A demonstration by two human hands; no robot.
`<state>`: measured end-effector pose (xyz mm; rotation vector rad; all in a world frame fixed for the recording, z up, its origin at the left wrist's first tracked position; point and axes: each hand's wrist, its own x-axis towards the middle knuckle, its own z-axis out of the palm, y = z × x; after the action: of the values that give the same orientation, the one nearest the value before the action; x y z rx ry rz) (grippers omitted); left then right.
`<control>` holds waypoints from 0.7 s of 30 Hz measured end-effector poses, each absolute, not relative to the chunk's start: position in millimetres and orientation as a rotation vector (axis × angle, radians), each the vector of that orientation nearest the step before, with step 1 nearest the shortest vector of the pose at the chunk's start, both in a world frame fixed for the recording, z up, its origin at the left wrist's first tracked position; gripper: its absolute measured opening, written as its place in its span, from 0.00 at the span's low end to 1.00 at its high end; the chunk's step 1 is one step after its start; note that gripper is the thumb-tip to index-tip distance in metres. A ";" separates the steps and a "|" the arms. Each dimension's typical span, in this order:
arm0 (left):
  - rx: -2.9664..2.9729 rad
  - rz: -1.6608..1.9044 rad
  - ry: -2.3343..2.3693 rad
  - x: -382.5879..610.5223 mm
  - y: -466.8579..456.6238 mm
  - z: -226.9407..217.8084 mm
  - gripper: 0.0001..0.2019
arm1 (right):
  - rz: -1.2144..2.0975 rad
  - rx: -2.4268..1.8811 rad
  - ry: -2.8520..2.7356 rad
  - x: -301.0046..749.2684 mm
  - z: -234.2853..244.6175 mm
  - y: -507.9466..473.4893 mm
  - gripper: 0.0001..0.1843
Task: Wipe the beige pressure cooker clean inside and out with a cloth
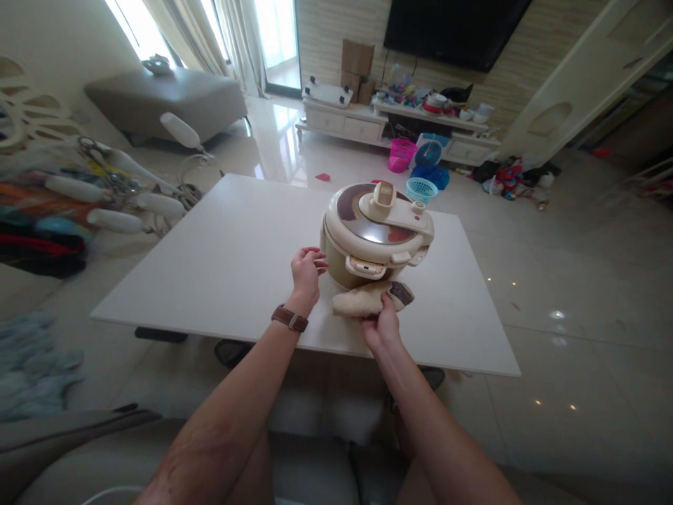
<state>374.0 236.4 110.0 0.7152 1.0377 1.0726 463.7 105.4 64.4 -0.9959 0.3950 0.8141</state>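
Clutching a cloth [362, 300], the right hand [382, 326] is wiping the pressure cooker [368, 238] at its base; the half-open left hand [306, 270] is bracing its side.

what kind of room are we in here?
Probably a home living room: a wall TV over a low white cabinet, a grey sofa by curtained windows, and a white table with a pressure cooker.

Bare left hand [306, 270], bare right hand [382, 324], brown strap [289, 318] round left wrist (leather, seemingly)
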 end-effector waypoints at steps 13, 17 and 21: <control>0.653 1.115 1.054 365.4 242.8 115.8 0.08 | 0.499 -0.909 0.289 546.8 111.3 67.9 0.19; 0.658 1.097 1.059 368.9 241.6 115.1 0.08 | 0.382 -0.985 0.233 541.6 104.3 77.2 0.23; 0.661 1.084 1.058 372.5 238.5 112.7 0.08 | 0.458 -1.049 0.218 516.3 98.3 94.0 0.26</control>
<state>372.5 238.5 112.7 0.6614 1.0584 1.0844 516.3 94.0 98.3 -1.0492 0.2181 0.4575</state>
